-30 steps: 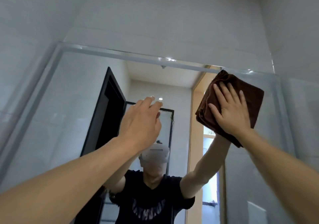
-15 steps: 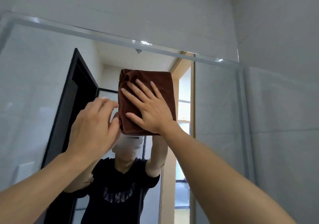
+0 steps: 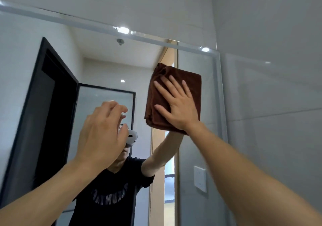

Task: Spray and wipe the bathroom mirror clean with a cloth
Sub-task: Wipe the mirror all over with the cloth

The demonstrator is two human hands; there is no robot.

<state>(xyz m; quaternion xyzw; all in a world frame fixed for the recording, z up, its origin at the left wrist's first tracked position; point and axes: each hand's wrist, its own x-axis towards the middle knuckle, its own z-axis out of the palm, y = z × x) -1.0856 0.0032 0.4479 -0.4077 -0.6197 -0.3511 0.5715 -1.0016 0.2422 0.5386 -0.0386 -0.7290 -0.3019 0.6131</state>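
Bathroom mirror [image 3: 97, 65], cloth [image 3: 176, 79] now right of centre.
Right hand [image 3: 179, 107] presses it flat, near the mirror's right edge; left hand [image 3: 102, 133] loosely curled, empty.

You are facing pale grey glossy wall tiles [image 3: 270, 34] that run above and to your right. Reflected ahead of you are a black-framed door [image 3: 52, 112] standing open on the left, a white ceiling [image 3: 113, 49] with a small metal ceiling fitting [image 3: 119, 41], a light wooden door frame [image 3: 156, 156], and a white rectangular wall switch plate [image 3: 200, 178] low on the right.
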